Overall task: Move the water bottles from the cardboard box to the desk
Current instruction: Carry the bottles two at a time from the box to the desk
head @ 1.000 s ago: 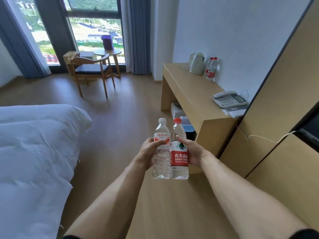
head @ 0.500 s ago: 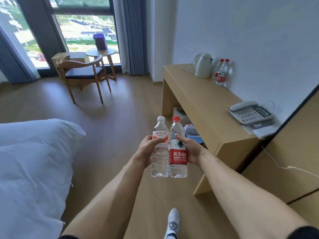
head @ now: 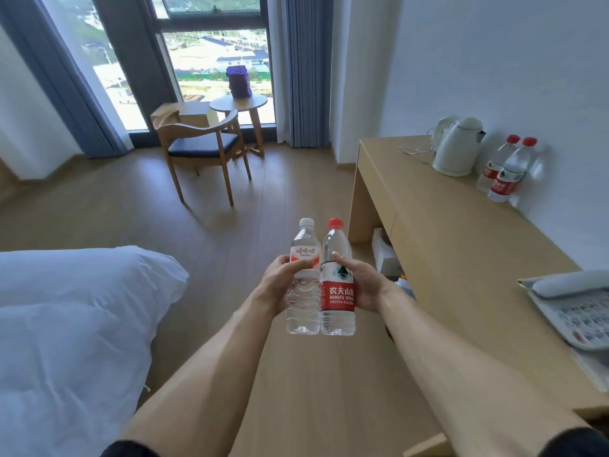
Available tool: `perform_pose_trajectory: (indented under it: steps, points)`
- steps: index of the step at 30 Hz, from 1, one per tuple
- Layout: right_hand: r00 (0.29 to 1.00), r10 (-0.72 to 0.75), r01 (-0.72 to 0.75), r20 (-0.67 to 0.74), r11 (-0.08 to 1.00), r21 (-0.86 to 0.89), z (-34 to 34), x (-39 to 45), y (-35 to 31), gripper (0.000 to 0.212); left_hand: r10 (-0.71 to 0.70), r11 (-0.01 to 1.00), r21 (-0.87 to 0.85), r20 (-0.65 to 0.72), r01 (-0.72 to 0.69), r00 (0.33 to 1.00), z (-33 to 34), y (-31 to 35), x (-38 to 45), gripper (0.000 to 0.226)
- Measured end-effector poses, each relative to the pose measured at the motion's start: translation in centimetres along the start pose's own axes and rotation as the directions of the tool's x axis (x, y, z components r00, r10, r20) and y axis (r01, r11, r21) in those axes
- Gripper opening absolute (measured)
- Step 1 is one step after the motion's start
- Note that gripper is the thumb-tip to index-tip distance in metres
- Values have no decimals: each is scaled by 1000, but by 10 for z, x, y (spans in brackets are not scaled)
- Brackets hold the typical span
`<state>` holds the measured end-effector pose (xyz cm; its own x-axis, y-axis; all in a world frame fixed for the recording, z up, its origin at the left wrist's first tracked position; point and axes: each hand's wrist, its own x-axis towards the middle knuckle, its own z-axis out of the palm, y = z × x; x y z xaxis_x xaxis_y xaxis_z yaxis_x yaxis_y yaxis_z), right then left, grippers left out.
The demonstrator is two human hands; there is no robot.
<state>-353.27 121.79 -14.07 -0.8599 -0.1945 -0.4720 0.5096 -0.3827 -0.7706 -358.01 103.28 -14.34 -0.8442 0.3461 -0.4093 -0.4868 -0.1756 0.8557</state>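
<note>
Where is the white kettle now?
The white kettle stands at the far end of the desk by the wall, just left of two red-capped bottles.

Hands (head: pixel 321 285): two bottles (head: pixel 321 285) held side by side, touching. Desk (head: pixel 461 258) right of hands; bed (head: pixel 75 324) left. Chair (head: pixel 201 153) beyond.

Bright daylight from window (head: pixel 217 61); view outside overexposed; soft shadows under chair (head: pixel 201 150) on floor (head: pixel 131 209); wide-angle bending at edges; slight overall softness
</note>
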Motion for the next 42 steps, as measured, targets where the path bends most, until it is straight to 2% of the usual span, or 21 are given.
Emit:
perform_pose_trajectory:
  steps: [8, 15, 19, 25, 29, 32, 37, 42]
  points:
    - [999, -29, 29, -26, 1000, 0, -51, 71, -61, 53, -27, 1000, 4, 41, 27, 999, 29, 34, 102, 67]
    - [977, -142, 153, -157, 986, 61, -118, 124, -115, 54, -86, 994, 85, 207, 70, 974, 81, 60, 219, 68]
    - [938, -178, 219, -296, 970, 109, -155, 147, -156, 57, -139, 986, 126, 299, 105, 944, 119, 81, 291, 69]
    - [834, -221, 339, -506, 928, 154, -201, 166, -208, 56, -236, 960, 243, 443, 137, 865, 182, 110, 380, 70]
    - [745, -247, 426, -620, 891, 157, -228, 167, -228, 48, -284, 941, 318, 560, 115, 778, 228, 119, 420, 80]
    - [657, -259, 480, -708, 868, 128, -254, 158, -233, 50, -318, 926, 367, 633, 88, 706, 267, 114, 437, 90]
    - [566, -269, 546, -779, 831, 109, -297, 142, -238, 48, -346, 898, 440, 703, 2, 621, 327, 97, 458, 78]
    - [478, -271, 605, -836, 791, 89, -340, 128, -244, 53, -361, 895, 445, 750, -19, 555, 380, 86, 469, 87]
